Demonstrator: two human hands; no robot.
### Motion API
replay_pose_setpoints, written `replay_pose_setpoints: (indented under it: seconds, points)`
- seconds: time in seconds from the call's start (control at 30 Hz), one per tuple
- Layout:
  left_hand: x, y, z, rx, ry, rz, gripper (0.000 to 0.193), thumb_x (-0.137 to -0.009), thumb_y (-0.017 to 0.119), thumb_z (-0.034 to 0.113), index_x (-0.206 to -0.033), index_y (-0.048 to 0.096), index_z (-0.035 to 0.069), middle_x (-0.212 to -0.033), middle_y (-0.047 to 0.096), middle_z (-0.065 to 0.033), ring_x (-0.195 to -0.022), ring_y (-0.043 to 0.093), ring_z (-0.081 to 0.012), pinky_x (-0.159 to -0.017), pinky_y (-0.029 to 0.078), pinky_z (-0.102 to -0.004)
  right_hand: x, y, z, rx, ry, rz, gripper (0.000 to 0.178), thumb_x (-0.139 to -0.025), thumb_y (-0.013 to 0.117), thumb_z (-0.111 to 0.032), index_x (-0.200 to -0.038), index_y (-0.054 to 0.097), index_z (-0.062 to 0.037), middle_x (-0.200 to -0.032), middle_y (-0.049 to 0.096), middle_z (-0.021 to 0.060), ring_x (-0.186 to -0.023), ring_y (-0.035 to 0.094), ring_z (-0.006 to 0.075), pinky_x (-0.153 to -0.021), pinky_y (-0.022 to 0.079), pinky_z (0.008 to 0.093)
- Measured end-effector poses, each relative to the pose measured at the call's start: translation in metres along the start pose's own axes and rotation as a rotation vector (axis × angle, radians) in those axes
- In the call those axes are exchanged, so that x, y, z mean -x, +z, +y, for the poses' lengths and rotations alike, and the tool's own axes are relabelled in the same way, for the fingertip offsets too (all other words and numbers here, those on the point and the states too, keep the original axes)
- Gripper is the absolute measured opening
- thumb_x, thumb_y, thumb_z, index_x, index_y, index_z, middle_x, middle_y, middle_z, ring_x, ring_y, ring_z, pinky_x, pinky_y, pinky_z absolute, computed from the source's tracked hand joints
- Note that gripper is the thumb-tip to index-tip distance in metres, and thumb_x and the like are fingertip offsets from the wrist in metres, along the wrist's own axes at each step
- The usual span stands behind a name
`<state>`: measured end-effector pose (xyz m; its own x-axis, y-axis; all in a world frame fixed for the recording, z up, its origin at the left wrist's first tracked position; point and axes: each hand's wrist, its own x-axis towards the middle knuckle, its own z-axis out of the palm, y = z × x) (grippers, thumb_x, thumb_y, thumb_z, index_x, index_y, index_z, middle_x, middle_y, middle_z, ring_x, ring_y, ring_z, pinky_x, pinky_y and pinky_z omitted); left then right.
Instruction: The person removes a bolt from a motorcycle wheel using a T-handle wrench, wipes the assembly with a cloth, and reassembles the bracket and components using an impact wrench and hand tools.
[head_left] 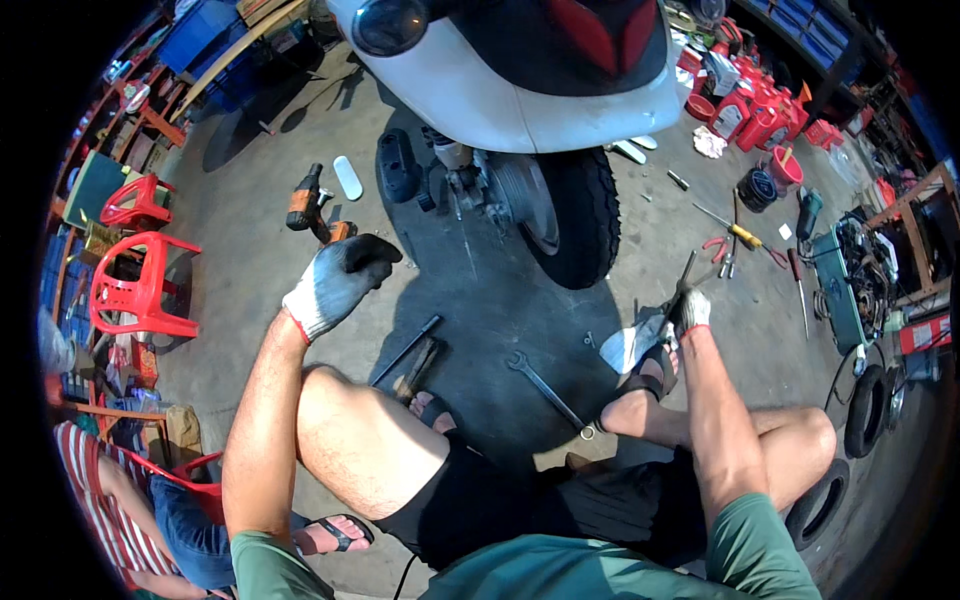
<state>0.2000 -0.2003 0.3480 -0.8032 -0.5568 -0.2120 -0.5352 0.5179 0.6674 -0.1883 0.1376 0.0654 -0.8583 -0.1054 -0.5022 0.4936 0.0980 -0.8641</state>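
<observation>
My left hand (pixel 345 283), in a white glove with dark fingers, is raised near an orange and black cordless driver (pixel 304 200) on the floor. Its fingers are loosely bent, with nothing visible in them. In a similar glove, my right hand (pixel 692 310) is closed round a thin dark metal rod (pixel 687 268) that points up and away, its lower end hidden. Just left of that hand, a white piece (pixel 627 345) lies by my foot. Ahead stands a white scooter (pixel 570 115) with its rear wheel (pixel 585 220) exposed. A combination wrench (pixel 548 391) rests between my feet.
A dark bar (pixel 405 350) and a brush-like tool (pixel 420 368) lie by my left foot. Pliers (pixel 716 246) and screwdrivers are scattered right. Red chairs (pixel 145 285) and a seated person's striped sleeve (pixel 85 465) are left. Red bottles (pixel 735 113) and tyres (pixel 866 410) stand right.
</observation>
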Motion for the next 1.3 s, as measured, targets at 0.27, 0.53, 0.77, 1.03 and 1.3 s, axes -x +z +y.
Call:
replay_pose_setpoints:
  seconds: [0.27, 0.53, 0.77, 1.03, 1.3]
  points:
    - [-0.005, -0.029, -0.013, 0.213, 0.062, 0.006, 0.030, -0.087, 0.056, 0.017, -0.112, 0.064, 0.003, -0.092, 0.065, -0.0045, -0.075, 0.058, -0.0107, -0.067, 0.049, -0.0251, 0.092, 0.073, 0.064, -0.501, 0.193, -0.342, 0.018, -0.094, 0.058, -0.027, -0.087, 0.059, -0.0105, -0.072, 0.056, 0.0013, -0.065, 0.054, 0.0186, -0.058, 0.047, 0.0368]
    - [-0.019, 0.089, -0.170, 0.272, 0.049, -0.427, 0.044, -0.087, 0.061, 0.024, -0.126, 0.057, 0.003, -0.126, 0.061, -0.0130, -0.116, 0.055, -0.0250, -0.102, 0.040, -0.0361, 0.209, 0.169, 0.146, -0.289, 0.220, -0.344, 0.020, -0.095, 0.058, -0.027, -0.080, 0.057, -0.0139, -0.059, 0.046, -0.0005, -0.051, 0.046, 0.0169, -0.063, 0.052, 0.0423]
    - [-0.014, 0.224, -0.207, 0.427, -0.213, -0.500, 0.076, -0.086, 0.062, 0.051, -0.139, 0.041, 0.000, -0.138, 0.047, -0.0243, -0.131, 0.042, -0.0340, -0.109, 0.032, -0.0368, 0.233, 0.226, 0.182, -0.104, 0.469, -0.461, 0.018, -0.096, 0.056, -0.023, -0.102, 0.062, -0.0071, -0.090, 0.064, 0.0073, -0.075, 0.061, 0.0196, -0.067, 0.053, 0.0354]
    - [-0.017, 0.289, -0.244, 1.002, -0.448, -0.029, 0.025, -0.095, 0.055, 0.022, -0.103, 0.064, 0.000, -0.089, 0.069, -0.0144, -0.079, 0.064, -0.0247, -0.071, 0.050, -0.0351, 0.179, 0.191, 0.165, 0.191, 0.447, -0.592, 0.027, -0.093, 0.054, -0.009, -0.118, 0.058, -0.0004, -0.102, 0.065, 0.0117, -0.091, 0.063, 0.0220, -0.078, 0.053, 0.0329]
    - [-0.006, 0.250, -0.254, 1.355, -0.716, 0.183, 0.016, -0.094, 0.058, 0.018, -0.095, 0.064, 0.003, -0.067, 0.063, -0.0050, -0.052, 0.055, -0.0127, -0.047, 0.043, -0.0256, 0.113, 0.171, 0.126, 0.119, 0.355, -0.414, 0.025, -0.094, 0.057, -0.011, -0.115, 0.057, 0.0005, -0.095, 0.063, 0.0099, -0.080, 0.062, 0.0216, -0.072, 0.055, 0.0386]
